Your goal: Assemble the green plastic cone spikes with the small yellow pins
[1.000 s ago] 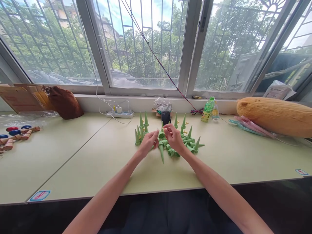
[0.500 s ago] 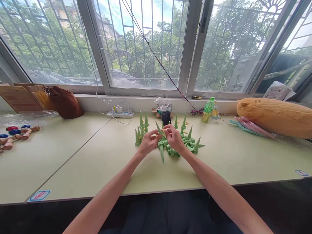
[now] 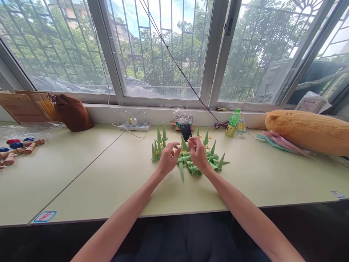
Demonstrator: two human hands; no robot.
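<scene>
Between my hands a green watering spike (image 3: 183,143) stands upright, apart from my left hand (image 3: 168,159), whose fingers are curved and parted with nothing in them. My right hand (image 3: 197,153) is closed in a pinch just right of this spike; what its fingertips hold is too small to make out. To the left several spikes (image 3: 158,140) stand point up in a cluster, some with small yellow valves. More green spikes and tubes (image 3: 192,169) lie in a heap under and beside my right hand. One spike (image 3: 181,171) points towards me.
At the back are a power strip (image 3: 135,126), a black phone-like object (image 3: 186,131) and a green-capped bottle (image 3: 233,123). A brown pouch (image 3: 73,113) and wooden toys with coloured balls (image 3: 16,145) lie left. A long tan cushion (image 3: 308,131) rests right. The table's front edge (image 3: 191,214) runs below my forearms.
My left hand has let go of the spike and its fingers have parted. The spike now stands upright instead of leaning left. My right hand has moved slightly right.
</scene>
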